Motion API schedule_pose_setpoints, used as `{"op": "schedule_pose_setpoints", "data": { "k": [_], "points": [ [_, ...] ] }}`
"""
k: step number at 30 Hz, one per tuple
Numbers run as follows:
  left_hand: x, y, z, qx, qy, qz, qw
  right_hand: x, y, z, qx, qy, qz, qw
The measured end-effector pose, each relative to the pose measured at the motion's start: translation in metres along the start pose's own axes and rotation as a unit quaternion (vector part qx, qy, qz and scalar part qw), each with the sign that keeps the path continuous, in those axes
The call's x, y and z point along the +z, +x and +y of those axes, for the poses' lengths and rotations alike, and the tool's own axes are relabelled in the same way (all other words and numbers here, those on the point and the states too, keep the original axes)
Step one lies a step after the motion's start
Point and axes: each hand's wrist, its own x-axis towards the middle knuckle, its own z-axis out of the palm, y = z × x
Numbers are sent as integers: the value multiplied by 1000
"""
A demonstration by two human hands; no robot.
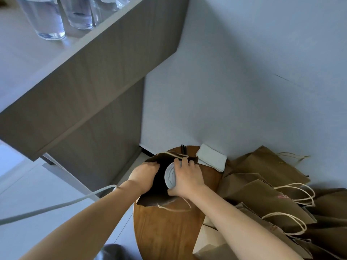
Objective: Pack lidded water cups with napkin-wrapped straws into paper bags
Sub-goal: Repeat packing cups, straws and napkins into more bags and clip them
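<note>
A small round wooden table stands tight in a corner: the pale wall rises directly behind it, a grey-brown wood-grain counter overhangs the space to its left, and a heap of flat brown paper bags with cream cord handles crowds its right edge, so the only bare tabletop lies on the near side, towards the person. On the table's far half stands an open brown paper bag, its mouth facing up and its dark inside showing. A lidded cup with a pale grey-white round lid sits in that mouth, upright, lid upward and tipped slightly towards the camera, its long axis running down into the bag. The right hand wraps around the cup from the right, fingers curled over the lid's far rim and thumb at its near rim, forearm reaching in from the lower right. The left hand grips the bag's left rim, fingers hooked over the paper edge into the opening, forearm slanting up from the lower left. Just behind the bag, two thin black straws stick up, and a stack of white paper napkins lies at the table's far right edge against the wall. Clear water-filled cups stand on the counter top, well apart. A white cable crosses near the left forearm.
</note>
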Motion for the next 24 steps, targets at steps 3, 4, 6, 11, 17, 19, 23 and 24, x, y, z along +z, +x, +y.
{"op": "schedule_pose_setpoints", "data": {
  "k": [3,4,6,11,17,19,23,24],
  "points": [
    [-3,5,2,1,0,-23,1000,-1,9,-7,13,1,-12,1000],
    [-5,7,2,1,-1,-29,1000,0,12,-11,16,-4,-22,1000],
    [-10,8,4,8,-2,-43,999,-1,19,-19,22,-25,-55,998],
    [-19,2,6,31,-14,-77,996,-14,28,-30,-8,-110,-185,977],
    [-20,-5,4,33,-2,-92,995,-17,21,-9,31,-25,-269,962],
    [-21,-6,6,33,27,-94,995,-16,14,-3,49,-20,-273,961],
    [-23,-9,16,42,101,-120,987,-22,0,2,59,-63,-285,955],
    [-25,-10,19,47,119,-132,983,-24,-4,2,58,-74,-288,953]
  ]
}}
